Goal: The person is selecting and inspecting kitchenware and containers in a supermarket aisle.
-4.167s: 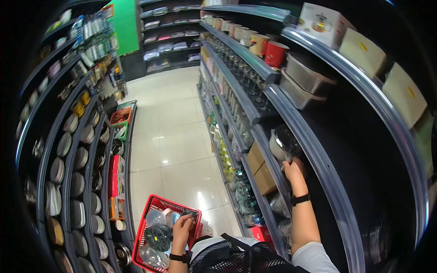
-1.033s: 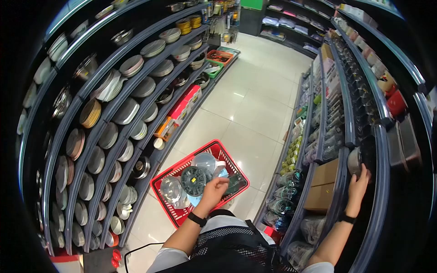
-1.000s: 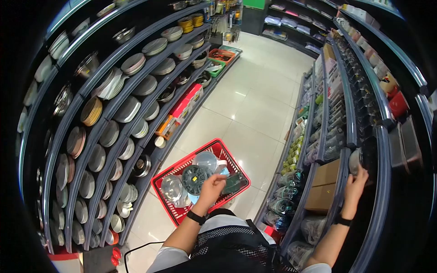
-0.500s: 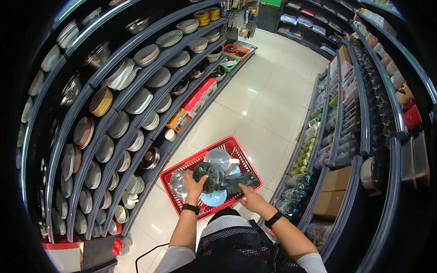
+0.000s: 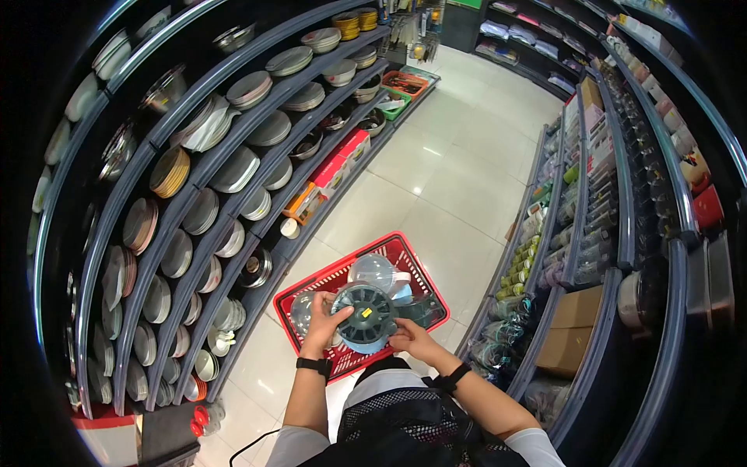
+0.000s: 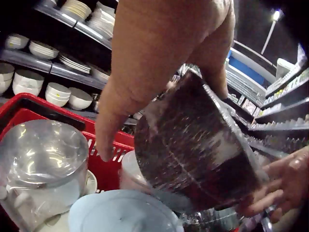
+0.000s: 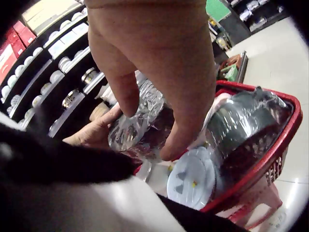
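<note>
My left hand (image 5: 320,328) grips the left edge of a dark green, round ribbed container (image 5: 364,313) with a yellow sticker on its base. In the left wrist view this container (image 6: 188,150) shows dark sides in clear plastic wrap. Fingers of my right hand (image 5: 417,342) hold its near right edge; in the right wrist view, thumb and fingers bracket the wrapped side. The container is held over a red shopping basket (image 5: 425,274). Underneath it lies a light blue plastic piece (image 7: 190,179). A second dark green wrapped item (image 7: 244,121) sits at the basket's right end.
Also in the basket are a clear plastic container (image 6: 43,150) and a clear bowl-like piece (image 5: 372,269). Shelves of stacked plates (image 5: 235,170) line the left. On the right shelf stand cardboard boxes (image 5: 569,331) and a lidded pot (image 5: 632,300). A tiled floor (image 5: 443,167) runs between.
My right hand has left the pot on the right shelf and come to the basket. My left hand has moved onto the dark green container, which is now raised and shifted slightly right.
</note>
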Demonstrator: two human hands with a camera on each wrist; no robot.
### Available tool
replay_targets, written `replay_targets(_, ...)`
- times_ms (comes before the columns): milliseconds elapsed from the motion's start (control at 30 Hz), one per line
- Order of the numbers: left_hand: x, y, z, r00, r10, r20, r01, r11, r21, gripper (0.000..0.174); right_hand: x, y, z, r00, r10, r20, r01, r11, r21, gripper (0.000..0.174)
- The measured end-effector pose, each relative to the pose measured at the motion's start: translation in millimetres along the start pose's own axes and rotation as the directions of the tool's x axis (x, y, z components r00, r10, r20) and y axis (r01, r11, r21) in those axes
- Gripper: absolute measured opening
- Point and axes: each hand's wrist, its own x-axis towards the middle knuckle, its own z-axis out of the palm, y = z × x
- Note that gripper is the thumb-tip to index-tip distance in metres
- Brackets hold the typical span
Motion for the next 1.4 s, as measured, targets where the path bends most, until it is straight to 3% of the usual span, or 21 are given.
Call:
replay_targets(67, -9, 24, 1, 0.985, -0.091, 0.149, 0.144, 0.906, -0.397, 0.047, -12, -10, -3, 0.999, -0.039, -0.022, 0.040, 0.999, 0.035, 0.073)
replay_targets(167, -12, 29, 13, 0.967, -0.141, 0.213, 0.226, 0.861, -0.455, 0.045, -32, -30, -13, 0.978, -0.206, -0.042, 0.204, 0.978, -0.034, 0.070)
replay_targets(267, -13, 36, 43, 0.941, -0.106, 0.321, 0.273, 0.799, -0.536, 0.043, -58, -46, -19, 0.940, -0.260, -0.222, 0.218, 0.956, -0.197, 0.071)
replay_targets(333, -26, 70, 74, 0.914, -0.106, 0.392, 0.338, 0.735, -0.588, 0.045, -75, -44, -23, 0.826, -0.373, -0.423, 0.276, 0.921, -0.274, 0.077)
replay_targets(400, -30, 77, 102, 0.866, -0.075, 0.494, 0.407, 0.679, -0.611, 0.052, -104, -57, -28, 0.820, -0.339, -0.460, 0.324, 0.939, -0.113, 0.082)
replay_targets(467, -43, 95, 128, 0.822, -0.056, 0.566, 0.465, 0.639, -0.612, 0.055, -138, -75, -28, 0.800, -0.275, -0.533, 0.421, 0.891, 0.172, 0.083)
replay_targets(533, -56, 108, 151, 0.763, 0.001, 0.647, 0.517, 0.600, -0.610, 0.060, -170, -85, -38, 0.721, -0.328, -0.611, 0.483, 0.870, 0.103, 0.080)
replay_targets(600, -61, 109, 168, 0.639, 0.077, 0.765, 0.560, 0.636, -0.532, 0.060, -214, -105, -44, 0.653, -0.303, -0.694, 0.433, 0.901, 0.013, 0.077)
replay_targets(667, -59, 99, 188, 0.534, 0.101, 0.839, 0.400, 0.844, -0.357, 0.062, -255, -108, -56, 0.552, -0.278, -0.786, 0.439, 0.899, -0.010, 0.071)
replay_targets(733, -67, 105, 199, 0.605, 0.025, 0.796, 0.118, 0.986, -0.120, 0.070, -293, -115, -61, 0.433, -0.248, -0.867, 0.610, 0.788, 0.079, 0.067)
replay_targets(767, -65, 82, 205, 0.654, 0.062, 0.754, -0.012, 0.997, -0.072, 0.073, -315, -109, -73, 0.372, -0.264, -0.890, 0.596, 0.803, 0.011, 0.061)
replay_targets(833, -59, 63, 204, 0.704, 0.146, 0.696, -0.277, 0.957, 0.080, 0.078, -356, -100, -87, 0.238, -0.263, -0.935, 0.625, 0.778, -0.060, 0.059)
replay_targets(933, -50, 33, 185, 0.730, 0.348, 0.589, -0.602, 0.735, 0.312, 0.090, -414, -97, -97, 0.094, -0.151, -0.984, 0.635, 0.770, -0.058, 0.053)
replay_targets(1000, -45, 19, 170, 0.778, 0.262, 0.572, -0.547, 0.730, 0.409, 0.094, -445, -68, -126, 0.064, -0.094, -0.994, 0.710, 0.703, -0.021, 0.037)
replay_targets(1033, -42, 16, 162, 0.767, 0.269, 0.583, -0.557, 0.730, 0.396, 0.094, -453, -74, -123, -0.024, -0.163, -0.986, 0.661, 0.737, -0.138, 0.036)
replay_targets(1067, -40, 14, 156, 0.786, 0.211, 0.580, -0.543, 0.685, 0.486, 0.099, -469, -47, -152, -0.043, -0.032, -0.999, 0.649, 0.759, -0.052, 0.048)
replay_targets(1133, -37, 8, 152, 0.803, 0.161, 0.573, -0.530, 0.632, 0.565, 0.103, -502, 23, -202, 0.057, -0.158, -0.986, 0.809, 0.586, -0.047, 0.061)
replay_targets(1167, -35, 1, 152, 0.811, 0.094, 0.578, -0.502, 0.620, 0.603, 0.107, -511, 40, -220, 0.049, -0.160, -0.986, 0.810, 0.583, -0.054, 0.061)
replay_targets(1233, -33, -8, 154, 0.812, -0.013, 0.583, -0.467, 0.586, 0.663, 0.115, -523, 64, -247, 0.217, -0.392, -0.894, 0.868, 0.496, -0.007, 0.069)
replay_targets(1367, -32, -19, 159, 0.820, -0.004, 0.572, -0.472, 0.560, 0.681, 0.117, -522, 70, -277, 0.240, -0.275, -0.931, 0.853, 0.518, 0.066, 0.071)
replay_targets(1400, -32, -22, 161, 0.829, -0.013, 0.559, -0.464, 0.541, 0.701, 0.118, -513, 61, -274, 0.189, -0.249, -0.950, 0.834, 0.551, 0.022, 0.072)
